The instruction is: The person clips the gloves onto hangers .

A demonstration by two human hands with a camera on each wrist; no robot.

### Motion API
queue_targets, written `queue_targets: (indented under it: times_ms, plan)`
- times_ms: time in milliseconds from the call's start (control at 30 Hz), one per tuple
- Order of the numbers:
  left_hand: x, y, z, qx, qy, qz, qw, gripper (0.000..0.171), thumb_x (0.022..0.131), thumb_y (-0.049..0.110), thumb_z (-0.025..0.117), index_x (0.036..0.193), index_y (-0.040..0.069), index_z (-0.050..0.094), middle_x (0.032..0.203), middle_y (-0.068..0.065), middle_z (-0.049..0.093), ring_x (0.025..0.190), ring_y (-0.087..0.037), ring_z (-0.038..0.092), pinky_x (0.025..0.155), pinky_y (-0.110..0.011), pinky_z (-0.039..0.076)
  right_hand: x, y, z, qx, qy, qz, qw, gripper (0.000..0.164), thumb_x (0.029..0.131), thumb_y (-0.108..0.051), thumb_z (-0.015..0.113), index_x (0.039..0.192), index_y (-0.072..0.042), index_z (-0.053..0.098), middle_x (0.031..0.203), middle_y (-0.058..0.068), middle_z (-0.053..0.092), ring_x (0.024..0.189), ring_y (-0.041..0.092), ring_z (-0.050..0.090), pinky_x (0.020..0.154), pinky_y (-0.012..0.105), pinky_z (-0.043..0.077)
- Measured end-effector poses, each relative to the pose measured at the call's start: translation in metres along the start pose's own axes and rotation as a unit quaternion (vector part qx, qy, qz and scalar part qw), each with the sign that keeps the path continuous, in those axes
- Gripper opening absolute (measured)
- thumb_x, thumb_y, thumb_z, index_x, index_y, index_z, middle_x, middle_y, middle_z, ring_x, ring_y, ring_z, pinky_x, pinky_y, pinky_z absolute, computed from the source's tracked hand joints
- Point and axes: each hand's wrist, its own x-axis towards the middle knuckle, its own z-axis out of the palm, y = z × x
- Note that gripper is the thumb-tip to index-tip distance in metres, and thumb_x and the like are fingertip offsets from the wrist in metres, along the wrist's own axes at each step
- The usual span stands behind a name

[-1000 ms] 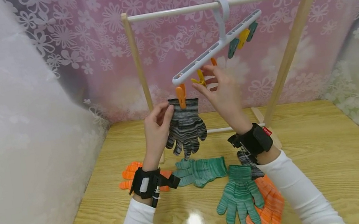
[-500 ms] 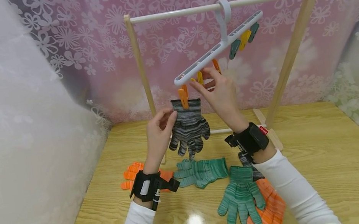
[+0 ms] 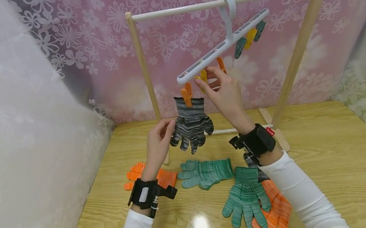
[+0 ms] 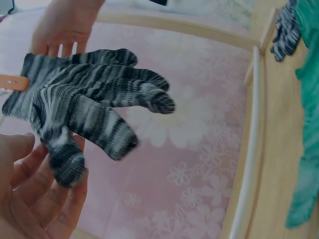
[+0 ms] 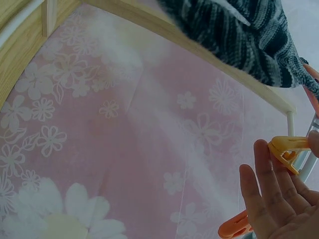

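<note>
A black-and-grey striped glove (image 3: 191,122) hangs by its cuff from an orange clothespin (image 3: 186,97) at the near end of a white hanger (image 3: 210,59). My left hand (image 3: 158,139) is at the glove's left side; in the left wrist view its fingers (image 4: 42,199) lie loosely extended behind the glove's thumb, with its own thumb apart. My right hand (image 3: 226,93) is under the hanger and pinches a yellow clothespin (image 5: 286,149) between thumb and fingers. Part of that clothespin is hidden by the hand.
The hanger hooks over a white rod on a wooden frame (image 3: 294,62). More clothespins (image 3: 250,39) hang at its far end. On the table lie green gloves (image 3: 207,171), orange gloves (image 3: 168,178) and another striped glove (image 3: 261,173), partly covered.
My left hand has slid down from beside the cuff to the glove's lower side. My right hand stays at the yellow clothespin, with only a slight shift. The glove still hangs from the orange clothespin.
</note>
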Motion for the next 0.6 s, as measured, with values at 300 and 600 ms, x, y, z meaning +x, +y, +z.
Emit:
queue_targets:
  times_ms: [300, 600]
  plan:
    - [-0.01, -0.014, -0.006, 0.018, 0.0, -0.018, 0.9997, 0.027, 0.106, 0.022, 0.057, 0.113, 0.003, 0.074, 0.101, -0.016, 0.074, 0.087, -0.027, 0.074, 0.071, -0.032, 0.062, 0.002, -0.004, -0.001, 0.012, -0.004, -0.002, 1.0, 0.039, 0.095, -0.024, 0.074, 0.126, -0.002, 0.067, 0.103, 0.02, 0.074, 0.078, 0.032, 0.074, 0.072, 0.044, 0.062]
    - [-0.024, -0.024, -0.015, 0.068, -0.027, -0.02, 0.9971, 0.024, 0.106, 0.02, 0.057, 0.112, 0.005, 0.074, 0.096, -0.01, 0.075, 0.075, -0.02, 0.074, 0.068, -0.033, 0.062, 0.0, -0.002, -0.001, 0.038, -0.007, 0.001, 0.999, 0.039, 0.096, -0.021, 0.074, 0.128, -0.001, 0.066, 0.103, 0.019, 0.073, 0.078, 0.032, 0.073, 0.074, 0.044, 0.062]
